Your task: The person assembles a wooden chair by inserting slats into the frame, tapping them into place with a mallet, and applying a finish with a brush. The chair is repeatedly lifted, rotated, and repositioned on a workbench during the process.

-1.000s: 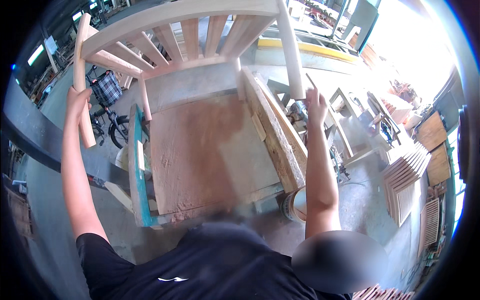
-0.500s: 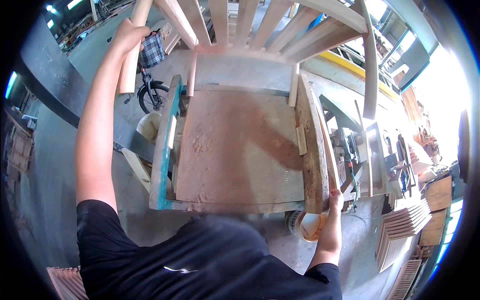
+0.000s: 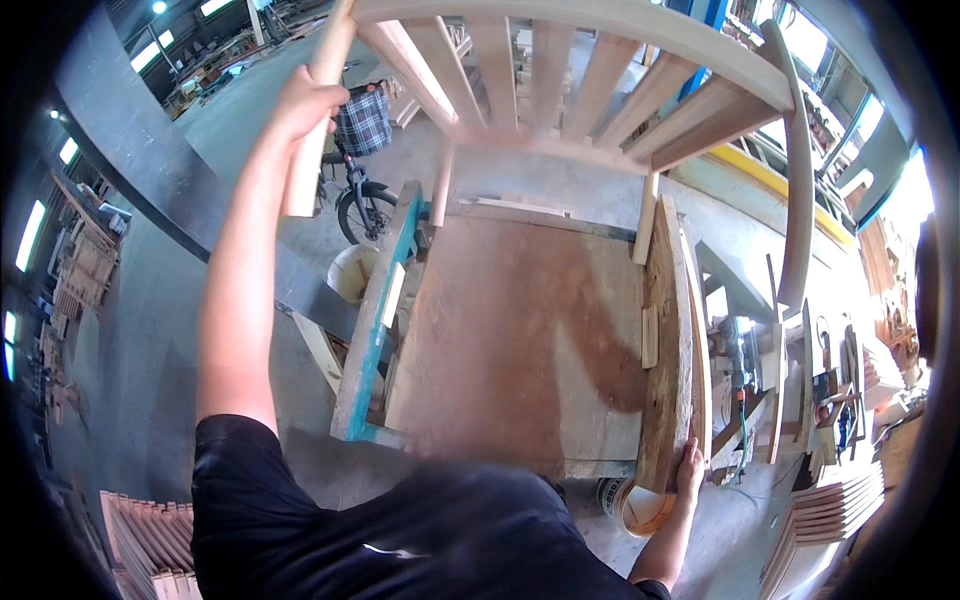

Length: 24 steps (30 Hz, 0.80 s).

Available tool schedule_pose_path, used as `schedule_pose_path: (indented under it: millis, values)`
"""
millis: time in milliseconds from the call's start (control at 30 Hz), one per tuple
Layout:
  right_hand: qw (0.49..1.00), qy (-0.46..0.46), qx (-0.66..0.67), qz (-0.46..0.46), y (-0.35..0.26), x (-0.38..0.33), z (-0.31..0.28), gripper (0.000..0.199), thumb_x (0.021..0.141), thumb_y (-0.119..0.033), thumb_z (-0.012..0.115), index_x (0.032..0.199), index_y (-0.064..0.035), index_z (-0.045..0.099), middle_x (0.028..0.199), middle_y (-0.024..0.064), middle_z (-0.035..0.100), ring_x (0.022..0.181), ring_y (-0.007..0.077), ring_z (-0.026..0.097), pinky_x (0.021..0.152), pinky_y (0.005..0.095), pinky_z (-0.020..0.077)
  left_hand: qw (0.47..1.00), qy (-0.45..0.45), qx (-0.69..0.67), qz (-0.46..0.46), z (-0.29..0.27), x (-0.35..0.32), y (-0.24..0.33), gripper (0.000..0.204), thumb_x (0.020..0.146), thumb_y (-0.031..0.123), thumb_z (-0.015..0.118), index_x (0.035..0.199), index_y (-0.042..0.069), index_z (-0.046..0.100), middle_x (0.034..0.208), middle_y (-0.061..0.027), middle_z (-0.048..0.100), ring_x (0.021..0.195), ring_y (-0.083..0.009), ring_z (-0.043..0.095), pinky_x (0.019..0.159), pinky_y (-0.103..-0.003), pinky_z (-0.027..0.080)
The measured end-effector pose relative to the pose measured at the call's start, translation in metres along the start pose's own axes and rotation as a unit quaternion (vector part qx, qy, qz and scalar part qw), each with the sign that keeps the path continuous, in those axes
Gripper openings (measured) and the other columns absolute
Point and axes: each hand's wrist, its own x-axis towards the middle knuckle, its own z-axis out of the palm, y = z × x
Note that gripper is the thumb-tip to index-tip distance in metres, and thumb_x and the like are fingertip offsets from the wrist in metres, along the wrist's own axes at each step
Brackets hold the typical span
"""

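Workshop interior, grey concrete floor (image 3: 140,330). Bicycle (image 3: 358,195) with a checked bag parked on the floor at upper left. Stacks of cut wooden pieces (image 3: 150,535) at lower left and lower right. Ceiling lights (image 3: 158,8) upper left; bright daylight (image 3: 915,195) enters at right.

A pale wooden chair frame (image 3: 600,90) is held up over a workbench (image 3: 520,340). The left hand (image 3: 305,100) grips its left leg (image 3: 315,130) at far left. The right hand (image 3: 690,465) rests on the bench's near right edge. A bicycle (image 3: 360,190) stands far left; stacked slats (image 3: 150,535) lie near left.
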Motion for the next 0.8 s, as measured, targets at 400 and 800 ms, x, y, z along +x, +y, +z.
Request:
schedule_pose_path:
  millis: [400, 800]
  values:
    - [0.965, 0.034, 0.142, -0.219, -0.252, 0.017, 0.128, 0.027, 0.094, -0.021, 0.058, 0.107, 0.0005, 0.068, 0.092, 0.0164, 0.069, 0.09, 0.0252, 0.067, 0.083, 0.0363, 0.0514, 0.999, -0.025, 0.028, 0.004, -0.005, 0.007, -0.004, 0.035, 0.084, 0.016, 0.072, 0.107, 0.002, 0.05, 0.071, -0.0045, 0.056, 0.047, -0.0129, 0.052, 0.043, -0.028, 0.044]
    - [0.951, -0.172, 0.147, -0.211, -0.576, 0.151, 0.455, 0.052, 0.1, -0.044, 0.045, 0.107, 0.0021, 0.069, 0.102, 0.0311, 0.067, 0.1, 0.0487, 0.064, 0.088, 0.0521, 0.0495, 0.998, 0.031, 0.023, -0.057, 0.008, -0.042, 0.03, 0.048, 0.084, 0.012, 0.071, 0.125, -0.002, 0.05, 0.084, -0.0051, 0.058, 0.059, -0.0105, 0.055, 0.053, -0.025, 0.047]
